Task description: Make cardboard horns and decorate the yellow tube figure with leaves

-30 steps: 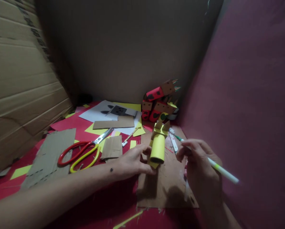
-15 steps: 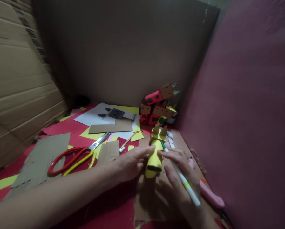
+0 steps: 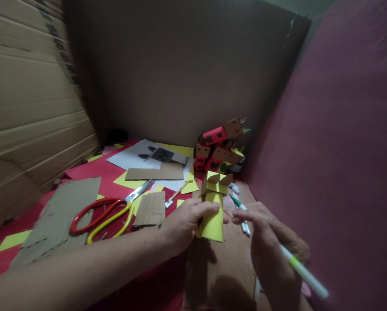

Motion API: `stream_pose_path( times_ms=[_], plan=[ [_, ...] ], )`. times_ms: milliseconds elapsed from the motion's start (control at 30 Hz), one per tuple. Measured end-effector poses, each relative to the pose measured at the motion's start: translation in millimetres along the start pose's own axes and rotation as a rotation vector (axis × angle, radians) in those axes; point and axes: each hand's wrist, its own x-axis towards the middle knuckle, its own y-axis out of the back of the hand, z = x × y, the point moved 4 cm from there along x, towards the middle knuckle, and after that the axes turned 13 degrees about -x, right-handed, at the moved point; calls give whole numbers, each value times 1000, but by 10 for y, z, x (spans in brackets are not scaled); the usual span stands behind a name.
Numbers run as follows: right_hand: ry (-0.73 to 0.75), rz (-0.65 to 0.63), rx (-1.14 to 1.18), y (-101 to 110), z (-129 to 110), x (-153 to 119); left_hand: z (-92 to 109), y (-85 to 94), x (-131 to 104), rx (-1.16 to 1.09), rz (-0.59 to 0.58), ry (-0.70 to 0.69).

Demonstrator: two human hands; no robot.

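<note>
Gripping a yellow tube (image 3: pixel 213 224) between thumb and fingers, the left hand (image 3: pixel 183 222) had it over a brown cardboard sheet (image 3: pixel 227 268). The tube's boxy head, with two pointed pieces, was at the far end. The right hand (image 3: pixel 274 246) was closed around a white marker (image 3: pixel 309 277), whose green tip lay near that head; whether they touched could not be told. To the left on the worktop, scissors (image 3: pixel 138 193) with red and yellow handles lay beside a small cardboard piece (image 3: pixel 150 209). Farther back, red tubes (image 3: pixel 214 135) with cardboard heads were piled up.
</note>
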Motion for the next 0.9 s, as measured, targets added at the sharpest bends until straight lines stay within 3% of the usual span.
stream_pose_path(
  times_ms=[200, 400, 533, 667, 800, 900],
  plan=[
    [-92, 0, 78, -143, -194, 158, 205, 66, -214, 67, 56, -127],
    [-124, -53, 222, -337, 55, -11, 230, 279, -352, 20, 110, -172],
    [-137, -159, 190, -421, 207, -152, 166, 379, -316, 5, 82, -152],
    [-43, -126, 139, -478, 177, -206, 151, 426, -294, 13, 65, -163],
    [0, -12, 23, -483, 169, -252, 160, 434, -313, 71, 55, -165],
    [16, -19, -142, -465, 203, -326, 178, 416, -321, 100, 32, -166]
  ],
)
